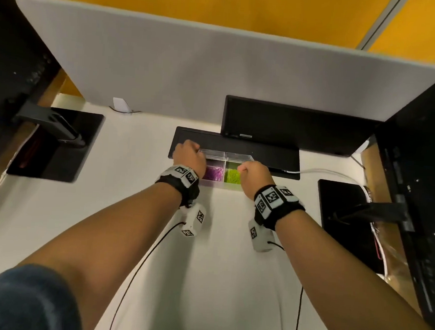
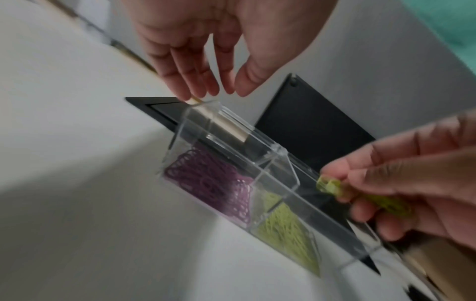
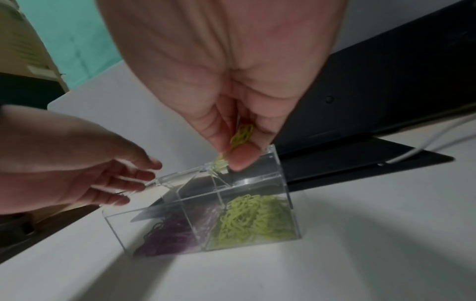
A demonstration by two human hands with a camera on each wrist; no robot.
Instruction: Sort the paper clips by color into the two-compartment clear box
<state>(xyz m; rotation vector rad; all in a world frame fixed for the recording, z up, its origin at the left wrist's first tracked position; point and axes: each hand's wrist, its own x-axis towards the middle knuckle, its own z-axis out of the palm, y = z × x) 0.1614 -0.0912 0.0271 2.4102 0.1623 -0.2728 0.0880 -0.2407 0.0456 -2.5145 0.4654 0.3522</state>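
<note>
On the table, our clear box (image 1: 226,171) runs left-right, lids up; right hand (image 1: 255,177) pinches green clips (image 3: 240,136), left hand (image 1: 188,155) spread.

No readable words, brand names or numbers appear in any view. The only markings are black-and-white square coded patterns on the wristbands (image 1: 185,174) and on the small white camera units (image 1: 194,221) beneath each wrist; they carry no legible letters.
</note>
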